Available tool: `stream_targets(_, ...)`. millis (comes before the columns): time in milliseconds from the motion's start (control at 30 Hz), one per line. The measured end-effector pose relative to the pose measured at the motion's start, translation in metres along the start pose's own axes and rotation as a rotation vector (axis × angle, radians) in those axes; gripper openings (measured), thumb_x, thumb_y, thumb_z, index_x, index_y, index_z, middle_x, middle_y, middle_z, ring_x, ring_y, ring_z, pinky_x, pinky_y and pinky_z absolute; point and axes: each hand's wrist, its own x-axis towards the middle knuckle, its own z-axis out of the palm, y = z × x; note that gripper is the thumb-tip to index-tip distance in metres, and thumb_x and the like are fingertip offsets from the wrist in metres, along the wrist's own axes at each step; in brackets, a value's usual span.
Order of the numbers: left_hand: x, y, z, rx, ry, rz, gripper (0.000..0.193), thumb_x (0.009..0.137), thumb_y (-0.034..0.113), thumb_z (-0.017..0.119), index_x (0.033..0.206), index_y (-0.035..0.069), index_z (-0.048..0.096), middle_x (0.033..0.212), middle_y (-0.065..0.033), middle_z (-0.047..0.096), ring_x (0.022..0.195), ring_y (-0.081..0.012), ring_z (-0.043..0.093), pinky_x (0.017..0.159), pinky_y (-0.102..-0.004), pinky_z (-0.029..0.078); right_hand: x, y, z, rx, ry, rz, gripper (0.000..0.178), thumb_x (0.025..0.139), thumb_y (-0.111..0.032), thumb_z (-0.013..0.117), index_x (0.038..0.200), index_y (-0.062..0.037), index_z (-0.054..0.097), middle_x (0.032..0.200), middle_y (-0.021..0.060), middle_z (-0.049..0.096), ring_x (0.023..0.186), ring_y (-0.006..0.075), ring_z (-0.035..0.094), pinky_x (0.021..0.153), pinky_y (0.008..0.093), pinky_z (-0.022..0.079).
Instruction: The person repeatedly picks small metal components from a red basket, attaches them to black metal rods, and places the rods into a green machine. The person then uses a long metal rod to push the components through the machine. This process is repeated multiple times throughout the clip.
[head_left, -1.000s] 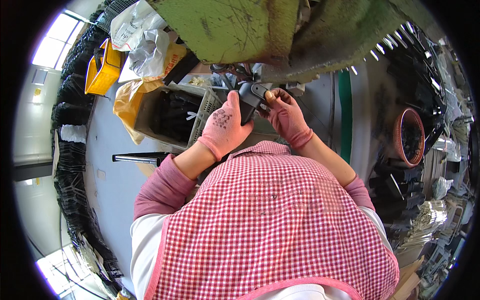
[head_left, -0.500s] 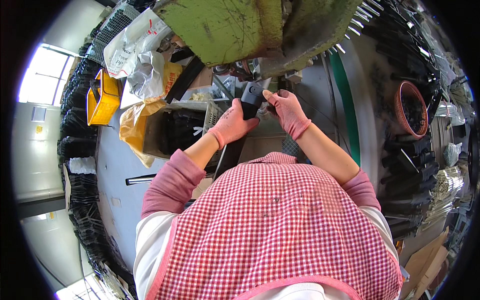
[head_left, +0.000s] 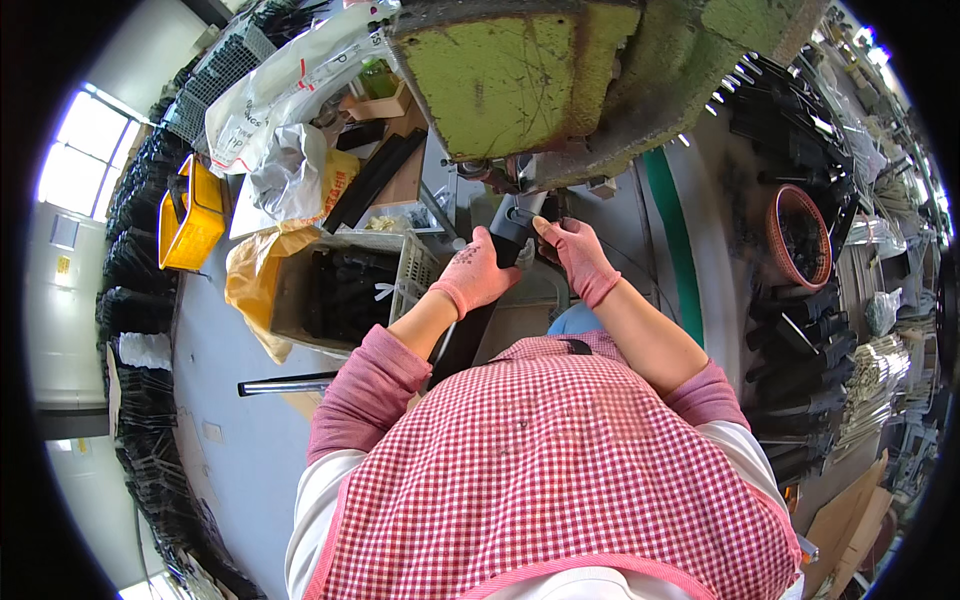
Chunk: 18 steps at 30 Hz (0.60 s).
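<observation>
Both my hands wear pink gloves and meet just below a worn green machine (head_left: 510,85). My left hand (head_left: 476,276) is closed around a black tube (head_left: 512,229) with a lighter grey upper end under the machine. The tube's lower part runs down toward my apron. My right hand (head_left: 580,258) is closed at the tube's right side. Its thumb and fingers pinch a small dark grey rounded piece (head_left: 521,215) that lies against the tube. Whether that piece is fixed to the tube, I cannot tell.
A grey crate (head_left: 412,270) of black parts stands left of my hands, with yellow-brown paper (head_left: 252,290) over its side. Farther left is a yellow basket (head_left: 200,215). A red basket (head_left: 797,238) stands at right among stacked black parts. A metal-ended tube (head_left: 285,385) juts out beside my left arm.
The view has shifted, so the machine appears farther right and lower. My hands, with the tube and the dark grey piece, sit slightly lower in the picture. Both grips stay the same.
</observation>
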Motion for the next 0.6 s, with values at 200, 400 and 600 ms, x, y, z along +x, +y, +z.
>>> stream_targets(200,0.001,-0.007,0.008,0.038,0.084,0.057,0.068,0.08,0.033,0.074,0.112,-0.014,0.036,0.104,-0.0358,0.062,0.108,-0.0461,0.061,0.09,-0.0444,0.049,-0.002,0.003,-0.005,-0.097,-0.058,-0.039,0.025,0.088,-0.022,0.076,0.08,-0.0045,0.059,0.075,-0.0017,0.058,0.061,0.0072,0.051,0.054,0.0243,0.041)
stream_targets(400,-0.005,0.005,0.001,0.003,0.074,0.02,0.07,0.077,0.033,0.078,0.116,-0.01,0.038,0.109,-0.0344,0.062,0.113,-0.0459,0.058,0.092,-0.0455,0.048,-0.014,-0.002,0.006,-0.151,0.061,0.03,0.037,0.084,-0.031,0.079,0.089,0.0019,0.064,0.081,0.0038,0.064,0.067,0.0098,0.058,0.058,0.0248,0.047)
stream_targets(600,-0.031,0.007,-0.026,-0.374,0.015,0.163,0.054,0.078,0.016,0.077,0.118,-0.002,0.045,0.101,-0.0181,0.065,0.089,-0.0295,0.065,0.074,-0.0379,0.052,-0.02,-0.016,0.016,-0.07,-0.083,-0.283,0.028,0.086,-0.025,0.077,0.081,-0.0039,0.06,0.078,0.0023,0.063,0.069,0.0119,0.06,0.06,0.0259,0.05)
